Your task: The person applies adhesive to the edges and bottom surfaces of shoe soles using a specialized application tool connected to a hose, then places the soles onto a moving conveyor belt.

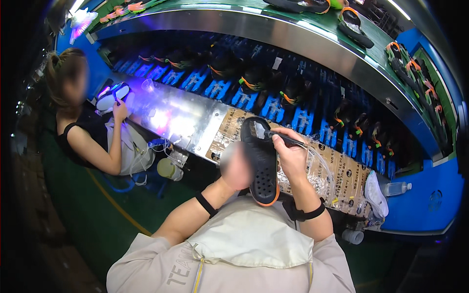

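Observation:
A black shoe sole [264,168] with an orange heel edge and a pattern of holes stands lengthwise before me, toe away. My left hand [237,166], blurred in the picture, grips its left side. In my right hand [292,155] is a slim black brush [289,138], with a thin clear tube [326,166] trailing from it to the right. The brush tip meets the toe end of the sole, by a pale wet-looking patch [258,129]. Fingers of the right hand are closed round the brush handle.
Behind the cardboard-covered bench [344,188], blue holders [302,119] carry dark shoe parts in a row. Above runs a green conveyor [312,17] with more shoes. A plastic bottle [398,188] and white shoe-shaped piece [376,195] lie right. A co-worker [93,122] sits left.

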A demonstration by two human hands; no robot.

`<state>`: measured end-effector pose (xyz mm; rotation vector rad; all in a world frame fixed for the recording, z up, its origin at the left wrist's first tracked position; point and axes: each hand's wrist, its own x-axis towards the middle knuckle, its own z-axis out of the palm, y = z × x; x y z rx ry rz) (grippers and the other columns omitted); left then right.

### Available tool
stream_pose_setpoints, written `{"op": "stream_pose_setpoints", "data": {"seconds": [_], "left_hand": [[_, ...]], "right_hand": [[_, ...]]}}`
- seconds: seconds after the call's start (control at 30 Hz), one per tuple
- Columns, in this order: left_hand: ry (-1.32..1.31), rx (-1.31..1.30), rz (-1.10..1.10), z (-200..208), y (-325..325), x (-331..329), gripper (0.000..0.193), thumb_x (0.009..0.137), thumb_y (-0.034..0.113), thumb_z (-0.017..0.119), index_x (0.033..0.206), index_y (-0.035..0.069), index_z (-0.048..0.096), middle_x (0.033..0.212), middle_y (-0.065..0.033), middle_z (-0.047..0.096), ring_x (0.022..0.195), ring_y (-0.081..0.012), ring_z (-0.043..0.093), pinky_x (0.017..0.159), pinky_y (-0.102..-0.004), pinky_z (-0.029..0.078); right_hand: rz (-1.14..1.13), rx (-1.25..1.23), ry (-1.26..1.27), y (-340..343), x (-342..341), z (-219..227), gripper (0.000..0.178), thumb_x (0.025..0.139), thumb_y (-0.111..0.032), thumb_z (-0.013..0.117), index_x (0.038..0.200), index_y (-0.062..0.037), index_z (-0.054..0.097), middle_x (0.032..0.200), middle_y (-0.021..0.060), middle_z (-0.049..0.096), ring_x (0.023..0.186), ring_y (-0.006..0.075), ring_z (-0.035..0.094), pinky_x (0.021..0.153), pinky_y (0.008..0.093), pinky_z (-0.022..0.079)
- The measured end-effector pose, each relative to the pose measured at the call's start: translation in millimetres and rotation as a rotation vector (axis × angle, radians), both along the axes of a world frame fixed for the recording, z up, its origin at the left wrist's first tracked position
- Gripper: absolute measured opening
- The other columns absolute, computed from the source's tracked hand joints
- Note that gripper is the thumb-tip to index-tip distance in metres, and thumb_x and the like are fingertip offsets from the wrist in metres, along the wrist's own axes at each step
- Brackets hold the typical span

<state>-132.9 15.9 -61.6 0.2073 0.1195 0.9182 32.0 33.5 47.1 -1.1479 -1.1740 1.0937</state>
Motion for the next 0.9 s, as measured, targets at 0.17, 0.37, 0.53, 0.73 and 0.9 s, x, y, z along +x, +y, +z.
{"op": "stream_pose_setpoints", "data": {"seconds": [0.17, 0.37, 0.53, 0.73, 0.9], "left_hand": [[0.163, -0.068, 0.056, 16.2, -2.2, 6.0, 0.091, 0.11, 0.077, 0.024, 0.167, 0.008, 0.041, 0.164, -0.0137, 0.053, 0.149, -0.0307, 0.053, 0.127, -0.0496, 0.039], [0.246, -0.054, 0.123, 22.4, 2.5, 15.6, 0.09, 0.11, 0.076, 0.022, 0.166, 0.009, 0.043, 0.162, -0.0139, 0.054, 0.148, -0.031, 0.053, 0.128, -0.0491, 0.038], [0.192, 0.034, 0.197, -2.3, 22.7, 9.3, 0.087, 0.112, 0.073, 0.019, 0.156, 0.007, 0.055, 0.152, -0.0147, 0.063, 0.141, -0.0305, 0.059, 0.125, -0.0485, 0.043], [0.097, 0.078, 0.11, 8.6, 30.3, -2.4, 0.082, 0.114, 0.07, 0.02, 0.153, 0.008, 0.057, 0.146, -0.0125, 0.067, 0.134, -0.0284, 0.064, 0.119, -0.0476, 0.049], [0.132, 0.065, 0.129, 32.7, 5.2, 12.1, 0.083, 0.113, 0.072, 0.019, 0.162, 0.012, 0.048, 0.157, -0.0104, 0.058, 0.144, -0.026, 0.058, 0.124, -0.0461, 0.045]], "right_hand": [[-0.08, 0.123, -0.097, 4.7, -5.7, -9.0, 0.021, 0.097, -0.009, 0.077, 0.115, 0.0, 0.079, 0.088, -0.0016, 0.073, 0.078, 0.0051, 0.059, 0.07, 0.0238, 0.049], [-0.067, 0.203, -0.25, -3.8, -12.4, -12.9, 0.023, 0.094, -0.009, 0.078, 0.116, -0.001, 0.079, 0.089, 0.0093, 0.077, 0.079, 0.012, 0.069, 0.072, 0.0297, 0.054], [0.188, 0.388, -0.692, -29.0, 7.7, 11.5, 0.023, 0.088, -0.008, 0.08, 0.11, -0.0021, 0.078, 0.098, 0.0214, 0.077, 0.089, 0.0408, 0.075, 0.082, 0.0446, 0.06], [0.47, 0.166, -0.72, -35.5, 39.3, 60.9, 0.021, 0.089, -0.01, 0.08, 0.109, -0.0025, 0.08, 0.1, 0.0191, 0.08, 0.091, 0.0309, 0.078, 0.084, 0.0398, 0.06], [-0.052, 0.305, -0.366, -6.0, 2.4, 40.7, 0.022, 0.092, -0.006, 0.08, 0.113, -0.0016, 0.081, 0.098, 0.0155, 0.079, 0.087, 0.0225, 0.075, 0.08, 0.0353, 0.058]]}}
